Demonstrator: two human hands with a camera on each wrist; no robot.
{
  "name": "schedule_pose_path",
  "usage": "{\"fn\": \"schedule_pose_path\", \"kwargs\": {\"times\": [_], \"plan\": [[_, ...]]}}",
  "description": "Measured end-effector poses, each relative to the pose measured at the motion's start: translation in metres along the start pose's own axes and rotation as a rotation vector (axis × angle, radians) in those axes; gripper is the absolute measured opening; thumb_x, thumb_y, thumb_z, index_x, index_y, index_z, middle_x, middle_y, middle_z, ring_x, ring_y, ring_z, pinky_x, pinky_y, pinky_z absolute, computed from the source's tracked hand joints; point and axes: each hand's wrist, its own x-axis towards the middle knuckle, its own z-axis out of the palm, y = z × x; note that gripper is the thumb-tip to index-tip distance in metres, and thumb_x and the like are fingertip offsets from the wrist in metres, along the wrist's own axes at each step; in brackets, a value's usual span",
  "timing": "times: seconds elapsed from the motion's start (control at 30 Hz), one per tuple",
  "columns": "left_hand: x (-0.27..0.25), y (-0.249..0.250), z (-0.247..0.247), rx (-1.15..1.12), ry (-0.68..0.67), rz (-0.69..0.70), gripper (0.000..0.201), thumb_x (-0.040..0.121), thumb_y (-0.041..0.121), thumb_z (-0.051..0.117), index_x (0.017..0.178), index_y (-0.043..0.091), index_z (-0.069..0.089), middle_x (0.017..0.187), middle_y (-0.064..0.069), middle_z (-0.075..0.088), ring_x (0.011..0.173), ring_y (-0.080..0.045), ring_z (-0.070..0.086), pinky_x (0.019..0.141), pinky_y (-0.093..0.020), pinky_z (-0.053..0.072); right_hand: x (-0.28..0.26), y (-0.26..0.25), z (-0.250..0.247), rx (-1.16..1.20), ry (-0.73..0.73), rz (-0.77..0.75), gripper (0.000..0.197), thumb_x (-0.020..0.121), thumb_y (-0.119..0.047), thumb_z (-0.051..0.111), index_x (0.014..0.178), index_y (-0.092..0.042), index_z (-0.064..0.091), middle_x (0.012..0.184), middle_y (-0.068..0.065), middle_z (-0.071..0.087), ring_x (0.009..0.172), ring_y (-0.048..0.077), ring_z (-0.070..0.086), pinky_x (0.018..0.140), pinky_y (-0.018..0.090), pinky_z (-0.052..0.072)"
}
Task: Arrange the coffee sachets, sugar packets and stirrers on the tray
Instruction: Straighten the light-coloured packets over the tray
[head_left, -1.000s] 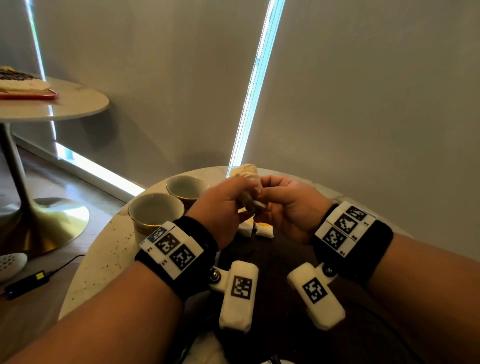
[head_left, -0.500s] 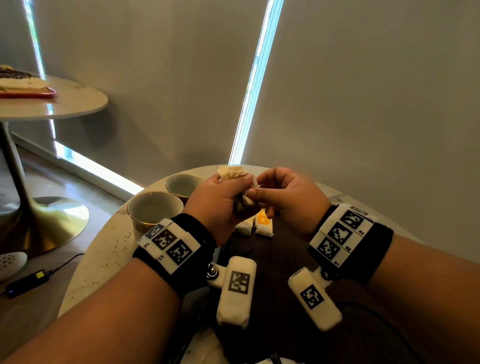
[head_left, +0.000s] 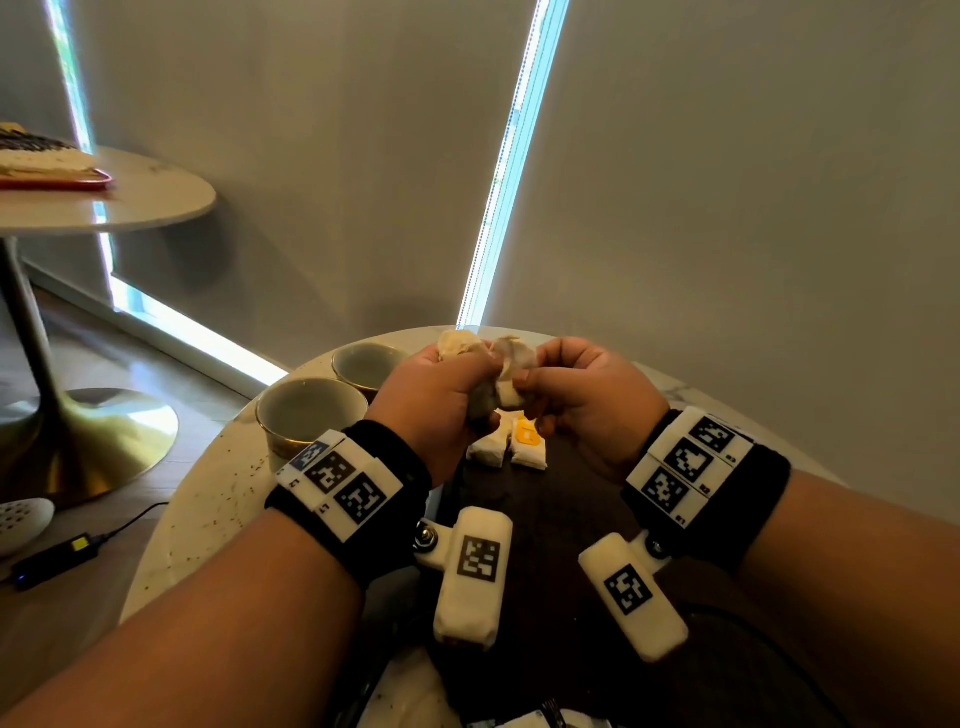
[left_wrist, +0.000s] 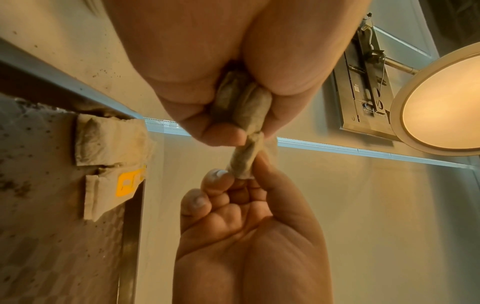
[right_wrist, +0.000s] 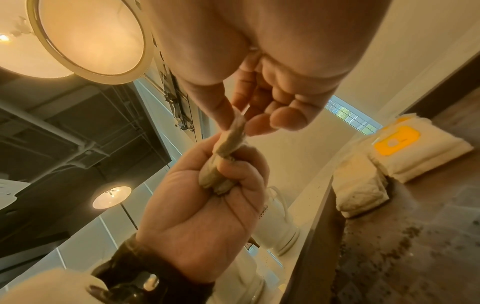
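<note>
Above the far end of the dark tray (head_left: 566, 509), my left hand (head_left: 447, 395) grips a bundle of pale sachets (head_left: 467, 345) in its fist. My right hand (head_left: 545, 382) pinches the end of one sachet (left_wrist: 242, 160) from that bundle between thumb and forefinger. In the right wrist view the pinched sachet (right_wrist: 233, 131) stretches from the left fist (right_wrist: 223, 185) to my right hand's fingertips (right_wrist: 223, 115). Two sachets lie side by side at the tray's far edge: a plain one (head_left: 488, 448) and one with a yellow label (head_left: 530, 447). No stirrers are in view.
Two gold-rimmed cups (head_left: 309, 415) (head_left: 366, 364) stand on the round marble table (head_left: 208, 499), left of the tray. A second round table (head_left: 130, 197) with a red tray stands at the far left. A grey blind hangs close behind.
My right hand has drawn one sachet a little way to the right out of the bundle in my left fist. Both hands stay over the tray's far end.
</note>
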Motion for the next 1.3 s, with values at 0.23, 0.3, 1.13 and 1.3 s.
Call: {"fn": "schedule_pose_path", "kwargs": {"times": [0.23,0.3,1.13,1.3], "plan": [[-0.001,0.002,0.003,-0.054,0.026,-0.028,0.022,0.098,0.016,0.06,0.117,0.005,0.061,0.096,-0.013,0.063,0.077,-0.021,0.058,0.051,-0.024,0.048,0.003,-0.002,-0.003,-0.048,0.028,0.011,0.008,0.09,-0.005,0.066,0.087,-0.012,0.069,0.087,0.017,0.072,0.073,0.027,0.062,0.053,0.029,0.044],[-0.002,0.006,0.004,-0.129,0.066,-0.042,0.02,0.097,0.02,0.063,0.113,0.008,0.061,0.09,-0.008,0.059,0.07,-0.016,0.055,0.05,-0.024,0.047,0.007,-0.003,-0.005,-0.031,0.089,0.065,0.009,0.092,-0.006,0.065,0.086,-0.012,0.068,0.082,0.013,0.071,0.064,0.02,0.061,0.05,0.027,0.043],[-0.005,0.011,0.002,-0.356,0.106,-0.013,0.03,0.091,0.02,0.043,0.109,0.006,0.063,0.094,-0.01,0.057,0.069,-0.02,0.053,0.055,-0.028,0.046,0.019,0.013,0.023,-0.334,-0.058,0.52,0.017,0.093,0.007,0.059,0.102,-0.007,0.056,0.078,0.013,0.064,0.053,0.02,0.066,0.047,0.031,0.057],[-0.005,0.01,0.002,-0.366,0.125,-0.023,0.032,0.089,0.019,0.045,0.112,0.006,0.063,0.096,-0.011,0.058,0.072,-0.021,0.054,0.055,-0.029,0.048,0.014,0.008,0.015,-0.724,0.014,0.28,0.016,0.089,-0.017,0.072,0.101,-0.019,0.061,0.088,0.003,0.068,0.073,0.015,0.068,0.056,0.026,0.054]]}}
